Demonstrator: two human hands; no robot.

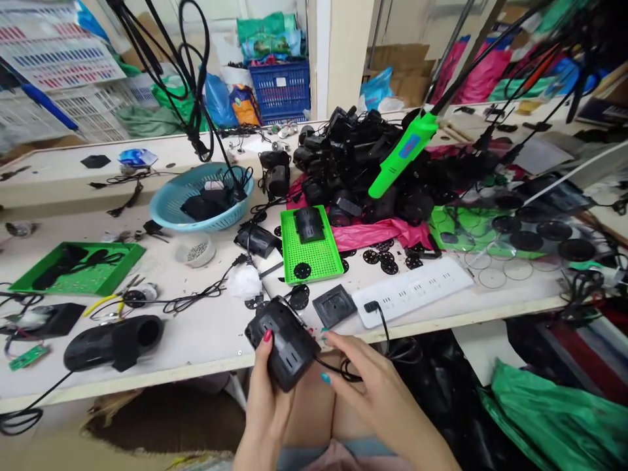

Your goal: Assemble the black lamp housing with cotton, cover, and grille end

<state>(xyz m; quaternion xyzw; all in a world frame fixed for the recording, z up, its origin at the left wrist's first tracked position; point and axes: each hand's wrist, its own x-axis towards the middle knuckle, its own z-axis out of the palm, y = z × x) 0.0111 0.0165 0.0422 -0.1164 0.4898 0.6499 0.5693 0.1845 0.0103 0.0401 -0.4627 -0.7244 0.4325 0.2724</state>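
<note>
From where I stand, the person's left hand (pixel 267 392) is clamped on a black plastic housing (pixel 287 353) with slotted vents, its red-nailed thumb pressed across the near face and the other fingers hidden beneath. The housing tilts at the worktable's front edge, over the person's lap; I can't tell whether it also rests on the tabletop (pixel 206 340). The right hand (pixel 375 386) is apart from the left, back upward, teal-nailed index finger and thumb spread just beside the housing's right end, where a black cord (pixel 346 374) trails off; whether they touch either, I can't tell.

Just beyond the right fingertips lies a black rectangular frame (pixel 335 305), next to a white power strip (pixel 417 291) with a black plug (pixel 373 306) in its near end. Behind, a green perforated tray (pixel 318 261) holds another slotted housing (pixel 309 224). White tabletop runs leftward from the held piece along the front edge to a black tubular housing (pixel 110 343).

Above the far side hangs a bright green electric screwdriver (pixel 405 157); its blue label (pixel 409 146) carries red marks too blurred to read. Below it spreads a heap of black housings (pixel 343 157). Farther back, a blue crate (pixel 279 95) bears a white tag (pixel 280 82), too small to read.
</note>
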